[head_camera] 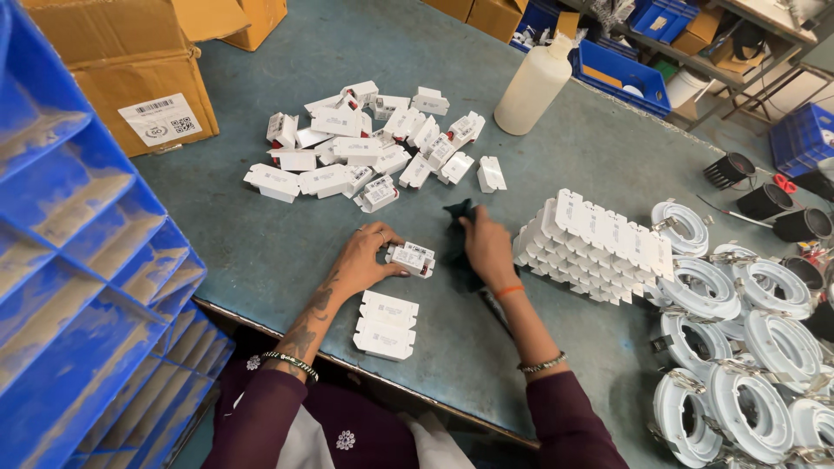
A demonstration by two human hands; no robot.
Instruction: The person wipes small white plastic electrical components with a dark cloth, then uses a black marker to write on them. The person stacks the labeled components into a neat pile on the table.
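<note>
Looking down from the head camera, the grey-green work surface (287,252) carries everything. The left hand (360,258) lies on it with fingers curled, pinching a small white rectangular plastic driver box (411,258) at its left end; the box rests flat on the surface. Just right of that box, the right hand (486,247) is closed around a dark crumpled cloth (458,227), which touches the box's right end.

Below the held box, near the surface's front edge, two more white plastic boxes (386,325) lie side by side. Above the held box, well apart from it, sits a loose pile of white plastic boxes (369,143). Right of the held box, beyond the right hand, stands a neat stacked block of white boxes (593,246). Further right lie round white lamp rings with metal clips (738,365). An off-white plastic squeeze bottle (532,85) stands up-right of the loose pile. Far left of the held box rise blue plastic bin racks (82,260), with a brown cardboard carton (130,69) behind them.
</note>
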